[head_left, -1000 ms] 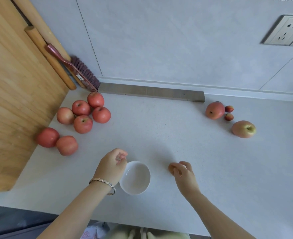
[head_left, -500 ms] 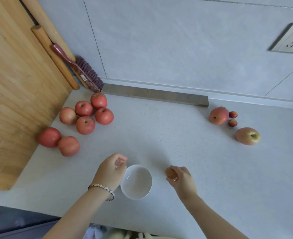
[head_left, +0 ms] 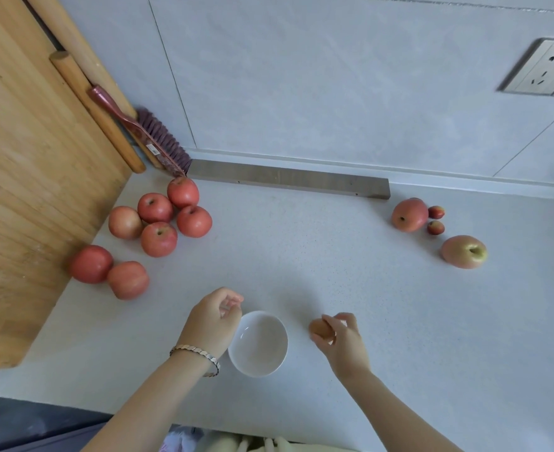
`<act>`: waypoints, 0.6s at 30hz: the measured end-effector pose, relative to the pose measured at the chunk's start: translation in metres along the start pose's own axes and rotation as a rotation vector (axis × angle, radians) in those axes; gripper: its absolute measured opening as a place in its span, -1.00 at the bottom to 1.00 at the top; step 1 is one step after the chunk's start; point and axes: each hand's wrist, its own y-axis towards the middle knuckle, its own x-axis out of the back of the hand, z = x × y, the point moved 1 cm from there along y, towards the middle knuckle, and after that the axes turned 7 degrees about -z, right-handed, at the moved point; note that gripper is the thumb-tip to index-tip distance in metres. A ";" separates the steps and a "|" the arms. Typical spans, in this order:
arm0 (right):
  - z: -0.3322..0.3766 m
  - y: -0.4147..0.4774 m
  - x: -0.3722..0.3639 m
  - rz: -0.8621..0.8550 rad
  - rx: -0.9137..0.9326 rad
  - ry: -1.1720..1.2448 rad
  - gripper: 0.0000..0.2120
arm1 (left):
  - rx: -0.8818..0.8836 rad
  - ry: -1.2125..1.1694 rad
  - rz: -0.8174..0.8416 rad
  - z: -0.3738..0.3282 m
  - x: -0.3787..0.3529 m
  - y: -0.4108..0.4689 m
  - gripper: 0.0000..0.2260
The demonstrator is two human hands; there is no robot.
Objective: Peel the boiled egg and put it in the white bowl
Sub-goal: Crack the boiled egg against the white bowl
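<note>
The right hand (head_left: 341, 340) pinches the brown egg (head_left: 318, 328) in its fingers just above the tabletop (head_left: 301, 256), right of the empty white bowl (head_left: 258, 343). The left hand (head_left: 212, 321) rests loosely curled, holding nothing. The egg looks light and brittle-shelled; likely best cradled around its middle.

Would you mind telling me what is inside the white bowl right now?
The white bowl looks empty: only its bare white interior shows. The left hand covers a bit of its left rim.
</note>
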 end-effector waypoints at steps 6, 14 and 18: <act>-0.007 0.003 0.009 -0.064 -0.021 0.011 -0.63 | 0.004 0.013 0.010 0.002 -0.001 0.004 -0.75; -0.008 0.001 0.013 -0.012 0.021 -0.308 -0.42 | 0.006 0.022 0.014 0.001 -0.006 0.003 -0.78; -0.005 0.010 0.012 -0.091 -0.005 -0.267 -0.55 | 0.012 0.036 0.012 0.000 -0.004 0.003 -0.82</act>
